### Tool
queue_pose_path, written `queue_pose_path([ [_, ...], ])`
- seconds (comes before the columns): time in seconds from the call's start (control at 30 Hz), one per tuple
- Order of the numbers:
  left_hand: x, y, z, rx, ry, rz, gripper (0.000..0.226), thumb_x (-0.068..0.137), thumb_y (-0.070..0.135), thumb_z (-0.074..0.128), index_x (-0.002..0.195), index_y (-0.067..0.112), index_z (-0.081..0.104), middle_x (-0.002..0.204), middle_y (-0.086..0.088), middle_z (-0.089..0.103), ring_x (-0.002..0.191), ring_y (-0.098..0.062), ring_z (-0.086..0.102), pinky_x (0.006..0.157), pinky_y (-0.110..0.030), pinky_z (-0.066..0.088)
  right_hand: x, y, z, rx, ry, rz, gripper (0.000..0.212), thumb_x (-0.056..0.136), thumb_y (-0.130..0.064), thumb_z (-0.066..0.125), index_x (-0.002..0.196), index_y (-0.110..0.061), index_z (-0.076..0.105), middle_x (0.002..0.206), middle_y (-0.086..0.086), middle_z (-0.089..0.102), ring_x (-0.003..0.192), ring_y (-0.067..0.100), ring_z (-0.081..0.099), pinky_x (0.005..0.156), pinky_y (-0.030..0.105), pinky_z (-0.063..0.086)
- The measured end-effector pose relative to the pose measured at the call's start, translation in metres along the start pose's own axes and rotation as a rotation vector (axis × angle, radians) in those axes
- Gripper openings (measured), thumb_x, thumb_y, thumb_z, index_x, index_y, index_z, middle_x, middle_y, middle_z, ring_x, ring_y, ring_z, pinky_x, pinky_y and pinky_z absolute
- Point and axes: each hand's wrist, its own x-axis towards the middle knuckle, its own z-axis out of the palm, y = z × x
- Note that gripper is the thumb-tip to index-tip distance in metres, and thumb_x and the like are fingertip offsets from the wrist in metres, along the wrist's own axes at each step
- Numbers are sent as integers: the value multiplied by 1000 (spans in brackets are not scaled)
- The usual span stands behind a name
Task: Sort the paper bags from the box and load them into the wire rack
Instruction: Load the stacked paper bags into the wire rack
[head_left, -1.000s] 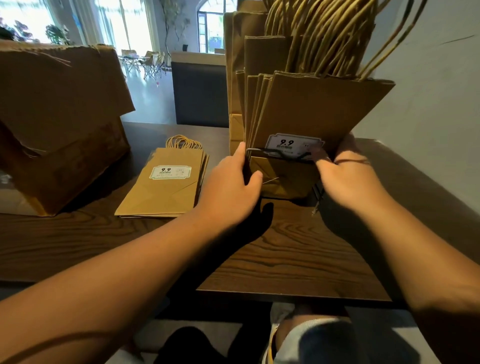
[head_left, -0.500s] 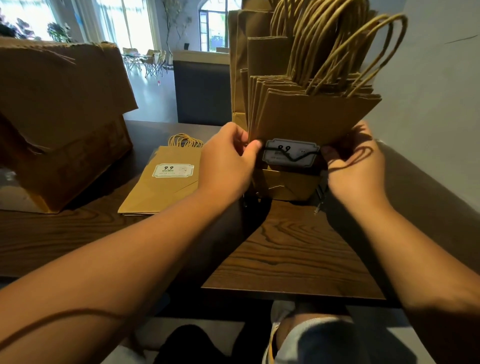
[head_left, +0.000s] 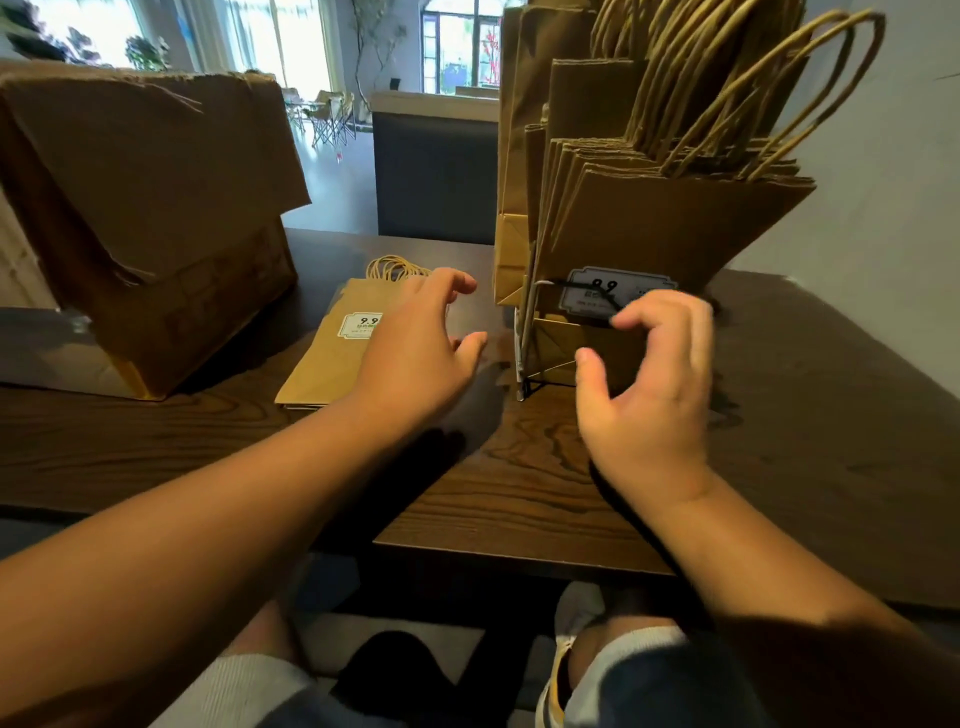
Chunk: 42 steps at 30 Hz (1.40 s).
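My left hand (head_left: 415, 358) hangs open with fingers loosely spread and holding nothing, directly over the flat stack of kraft paper bags (head_left: 332, 358) that lies just left of the wire rack (head_left: 524, 364). The stack's long axis runs away from me, twisted handles (head_left: 395, 267) at the far end. My right hand (head_left: 649, 389) is in front of the rack, fingers loosely curled and empty, so the left is clearly nearer. The rack holds a fan of upright bags (head_left: 670, 228), handles up. The cardboard box (head_left: 145, 218) sits further left; its contents are hidden.
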Motion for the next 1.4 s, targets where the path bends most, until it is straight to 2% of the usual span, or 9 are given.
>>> queue_pose_path([
  [0.13,-6,-29,-25,204,-35,20,41,90,35,73,128,30,57,136,4,51,99,-14,63,82,-27,50,-1,-21,21,95,-359,93,32,85,-11,72,113,-15,55,110,-6,49,94,4,51,81,15,44],
  [0.33,-7,-71,-43,452,-270,-103,80,73,87,51,137,39,50,145,6,47,133,-23,46,106,-59,42,13,-48,69,123,-834,435,38,92,-28,68,126,-29,50,132,-4,54,113,13,58,96,36,52],
  [0.53,-12,-80,-42,491,-411,-41,98,66,96,44,148,45,35,156,4,34,144,-23,32,112,-61,31,29,-66,110,617,-656,1113,20,94,-13,63,111,-23,59,114,7,64,107,24,61,92,47,56],
  [0.77,-11,-86,-41,382,-349,-33,97,63,94,54,146,47,35,160,7,29,144,-22,34,113,-59,34,39,-57,119,902,-432,1473,15,97,-1,51,99,-16,51,92,10,59,88,24,62,74,41,54],
  [0.87,-11,-86,-43,262,-255,-63,102,58,96,47,144,42,43,157,7,32,142,-20,38,111,-57,39,37,-57,121,958,-394,1500,14,96,1,52,102,-12,50,88,9,58,82,23,62,71,39,56],
  [1.0,-13,-86,-44,199,-235,-48,100,59,95,47,142,40,46,156,8,33,142,-19,38,111,-55,40,33,-56,123,1060,-436,1481,2,98,-6,56,96,-7,58,102,19,70,98,28,69,103,41,51],
  [1.17,-19,-88,-48,18,-252,50,79,74,83,47,138,37,55,154,6,36,142,-11,36,112,-40,39,24,-59,128,980,-616,1312,17,93,0,61,107,-9,66,105,15,74,102,34,71,97,52,54],
  [1.3,-18,-93,-48,-44,108,-29,66,89,62,52,144,24,51,156,-2,34,144,-10,29,115,-25,27,26,-61,126,1001,-615,1122,36,93,10,52,121,-10,64,110,14,74,102,32,71,88,52,58],
  [1.4,-13,-95,-50,-260,281,-203,76,94,39,67,156,20,28,152,-3,42,138,-11,43,114,-32,39,30,-63,119,996,-591,925,39,94,7,55,121,-19,64,110,2,75,102,17,72,85,41,61],
])
